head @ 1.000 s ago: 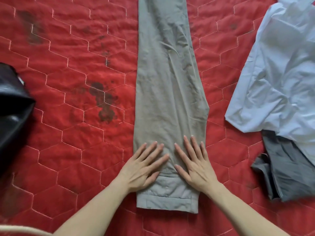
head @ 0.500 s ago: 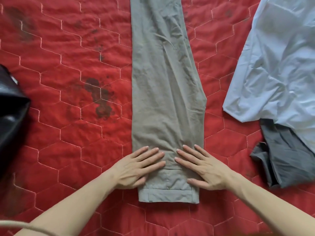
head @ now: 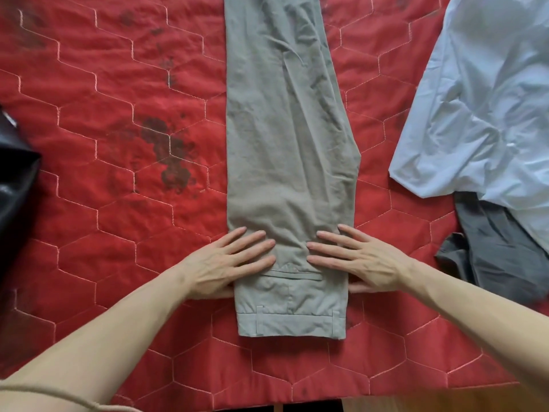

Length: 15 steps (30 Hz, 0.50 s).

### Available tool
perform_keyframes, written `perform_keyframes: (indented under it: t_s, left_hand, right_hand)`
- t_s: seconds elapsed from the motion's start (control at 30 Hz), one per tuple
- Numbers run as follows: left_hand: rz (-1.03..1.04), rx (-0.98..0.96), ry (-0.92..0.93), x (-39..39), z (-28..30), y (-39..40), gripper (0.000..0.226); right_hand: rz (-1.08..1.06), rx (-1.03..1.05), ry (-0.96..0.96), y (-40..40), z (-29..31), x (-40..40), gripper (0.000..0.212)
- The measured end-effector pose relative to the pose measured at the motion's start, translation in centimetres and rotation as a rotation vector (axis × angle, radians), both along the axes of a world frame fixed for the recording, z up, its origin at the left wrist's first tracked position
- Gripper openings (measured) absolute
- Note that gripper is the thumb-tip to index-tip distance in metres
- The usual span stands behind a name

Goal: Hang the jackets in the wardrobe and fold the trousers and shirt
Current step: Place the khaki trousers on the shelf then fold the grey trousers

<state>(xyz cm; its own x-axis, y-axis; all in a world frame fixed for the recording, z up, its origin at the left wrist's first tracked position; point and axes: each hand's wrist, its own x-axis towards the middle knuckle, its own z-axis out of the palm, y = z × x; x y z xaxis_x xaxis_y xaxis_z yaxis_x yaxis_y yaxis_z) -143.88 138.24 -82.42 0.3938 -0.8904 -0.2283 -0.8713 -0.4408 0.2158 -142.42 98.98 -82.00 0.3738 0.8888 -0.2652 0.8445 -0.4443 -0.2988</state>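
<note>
Both hands slid outward | left hand (head: 225,264), right hand (head: 361,263) flat, released, pressing trousers (head: 285,144)

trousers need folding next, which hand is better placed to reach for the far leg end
Neither clearly. The left hand and right hand both lie flat on the trousers near the waistband, one at each edge. The leg end runs out of view.
</note>
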Motion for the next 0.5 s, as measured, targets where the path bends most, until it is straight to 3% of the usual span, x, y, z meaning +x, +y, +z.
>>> perform_keyframes:
  t_s: [0.17, 0.3, 0.33, 0.4, 0.5]
  left_hand:
    - [0.157, -0.019, 0.089, -0.9, 0.4, -0.8, 0.089]
    - [0.247, -0.061, 0.133, -1.8, 0.2, -1.1, 0.084]
    - [0.249, -0.083, 0.163, -1.5, 0.3, -0.9, 0.084]
    - [0.329, -0.187, 0.268, -1.2, 0.6, -0.4, 0.078]
    - [0.663, -0.454, 0.381, -1.7, 1.3, -0.8, 0.059]
  right_hand:
    - [-0.137, 0.005, -0.05, 1.2, -0.4, -1.8, 0.077]
    - [-0.335, 0.098, 0.091, 1.7, 0.7, -3.6, 0.054]
    - [-0.396, 0.142, 0.156, 1.8, 1.0, -3.8, 0.058]
    - [-0.516, 0.248, 0.24, 2.3, 1.2, -3.7, 0.055]
    - [-0.814, 0.425, 0.331, 3.4, 0.6, -3.7, 0.042]
